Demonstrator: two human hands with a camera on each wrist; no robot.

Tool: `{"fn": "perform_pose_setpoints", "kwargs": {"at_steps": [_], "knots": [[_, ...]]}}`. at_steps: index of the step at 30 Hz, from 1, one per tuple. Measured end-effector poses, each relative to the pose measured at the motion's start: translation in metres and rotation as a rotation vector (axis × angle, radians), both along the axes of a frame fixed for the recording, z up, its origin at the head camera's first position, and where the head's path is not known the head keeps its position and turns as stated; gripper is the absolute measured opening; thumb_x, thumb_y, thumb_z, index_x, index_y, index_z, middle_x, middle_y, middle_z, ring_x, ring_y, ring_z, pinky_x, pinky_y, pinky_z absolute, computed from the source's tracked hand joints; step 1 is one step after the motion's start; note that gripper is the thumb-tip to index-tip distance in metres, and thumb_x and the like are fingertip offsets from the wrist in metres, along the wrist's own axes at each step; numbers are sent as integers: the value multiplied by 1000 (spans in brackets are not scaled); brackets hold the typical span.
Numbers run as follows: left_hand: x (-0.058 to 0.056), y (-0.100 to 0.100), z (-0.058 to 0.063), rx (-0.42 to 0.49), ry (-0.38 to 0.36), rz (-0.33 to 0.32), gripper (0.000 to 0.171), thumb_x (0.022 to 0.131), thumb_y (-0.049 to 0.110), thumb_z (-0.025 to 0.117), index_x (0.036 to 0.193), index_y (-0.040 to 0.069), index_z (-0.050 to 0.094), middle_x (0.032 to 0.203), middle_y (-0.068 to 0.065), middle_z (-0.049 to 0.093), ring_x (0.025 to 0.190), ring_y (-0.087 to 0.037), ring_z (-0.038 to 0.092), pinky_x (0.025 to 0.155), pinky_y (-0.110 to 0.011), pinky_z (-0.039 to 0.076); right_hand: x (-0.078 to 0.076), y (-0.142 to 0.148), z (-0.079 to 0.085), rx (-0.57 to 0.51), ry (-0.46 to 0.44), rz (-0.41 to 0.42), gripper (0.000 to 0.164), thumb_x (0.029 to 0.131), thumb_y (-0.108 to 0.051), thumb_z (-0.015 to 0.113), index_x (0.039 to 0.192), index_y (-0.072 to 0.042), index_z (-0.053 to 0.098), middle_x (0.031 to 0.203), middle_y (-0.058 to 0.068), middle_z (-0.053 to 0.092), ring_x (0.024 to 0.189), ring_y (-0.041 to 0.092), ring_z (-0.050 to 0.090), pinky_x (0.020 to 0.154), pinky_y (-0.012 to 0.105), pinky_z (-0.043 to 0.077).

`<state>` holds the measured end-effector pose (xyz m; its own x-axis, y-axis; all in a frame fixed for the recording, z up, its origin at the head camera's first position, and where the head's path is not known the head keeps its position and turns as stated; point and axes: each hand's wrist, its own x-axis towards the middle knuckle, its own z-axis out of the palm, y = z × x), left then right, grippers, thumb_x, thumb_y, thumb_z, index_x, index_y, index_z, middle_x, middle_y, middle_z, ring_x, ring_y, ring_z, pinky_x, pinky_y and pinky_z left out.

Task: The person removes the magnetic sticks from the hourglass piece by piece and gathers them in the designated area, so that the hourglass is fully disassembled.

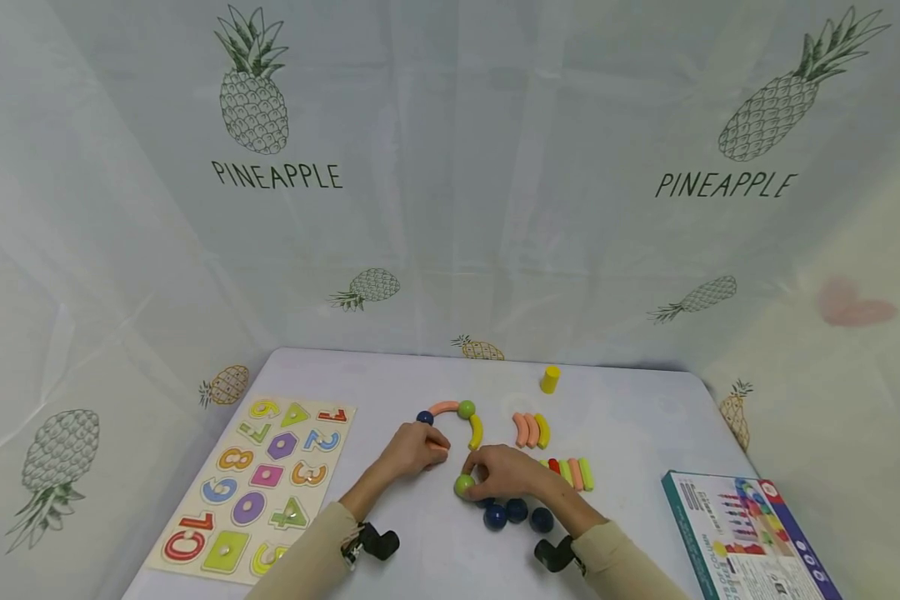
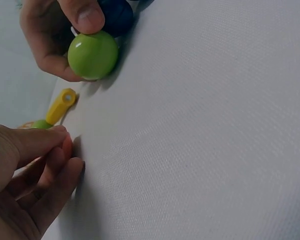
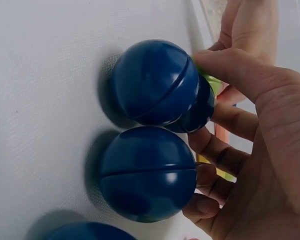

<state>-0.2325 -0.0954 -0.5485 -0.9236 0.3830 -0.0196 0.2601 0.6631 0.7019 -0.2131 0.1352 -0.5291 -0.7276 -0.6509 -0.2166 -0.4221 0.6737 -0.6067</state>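
My left hand [image 1: 411, 450] pinches a small orange-pink piece [image 2: 67, 146] between thumb and fingers, close over the white table. Beside it my right hand [image 1: 504, 472] holds a green ball [image 1: 463, 487] by thumb and fingertips. Beyond both hands, a curved line is laid out: a blue ball [image 1: 424, 417], a pink curved piece [image 1: 444, 407], another green ball [image 1: 467, 409] and a yellow curved piece [image 1: 476, 432]. Several dark blue balls [image 1: 495, 517] lie under and near the right hand; their seams show in the right wrist view, where fingers hide part of them.
At left lies a puzzle board [image 1: 268, 475] with colourful numbers and shapes. Right of the hands are pink and yellow curved pieces [image 1: 532, 431] and a row of coloured sticks [image 1: 576, 474]. A yellow cylinder [image 1: 551, 380] stands at the back; a printed box [image 1: 750, 533] lies front right.
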Motion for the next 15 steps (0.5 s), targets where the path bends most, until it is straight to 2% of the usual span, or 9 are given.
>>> {"fn": "perform_pose_setpoints", "kwargs": {"at_steps": [4, 9, 11, 15], "knots": [[0, -1, 1, -1, 8, -5, 15, 89, 14, 77, 102, 9, 80, 76, 6, 71, 56, -4, 56, 54, -22, 45, 0, 1, 1, 1, 2, -1, 33, 85, -45, 77, 110, -23, 72, 74, -11, 56, 63, 4, 50, 56, 23, 40], [-1, -2, 4, 34, -20, 5, 19, 87, 14, 78, 105, 8, 78, 79, 5, 72, 55, -5, 58, 52, -23, 46, -3, 4, 5, -8, 0, -20, 42, 86, -48, 76, 117, -20, 71, 82, -11, 59, 70, 6, 53, 61, 25, 44], [-3, -4, 6, 38, -13, 16, 20, 87, 15, 79, 106, 8, 78, 83, 4, 72, 58, -7, 58, 53, -24, 46, -5, 5, 6, -6, 6, -37, 42, 88, -48, 75, 118, -20, 71, 82, -11, 61, 71, 6, 55, 62, 25, 45], [-6, -11, 12, 28, 19, 58, 20, 87, 17, 77, 107, 12, 79, 96, 0, 73, 73, -11, 58, 62, -26, 46, -11, 6, 8, -34, 38, -85, 30, 93, -35, 71, 117, -16, 71, 83, -8, 61, 72, 8, 54, 63, 25, 44]]}}
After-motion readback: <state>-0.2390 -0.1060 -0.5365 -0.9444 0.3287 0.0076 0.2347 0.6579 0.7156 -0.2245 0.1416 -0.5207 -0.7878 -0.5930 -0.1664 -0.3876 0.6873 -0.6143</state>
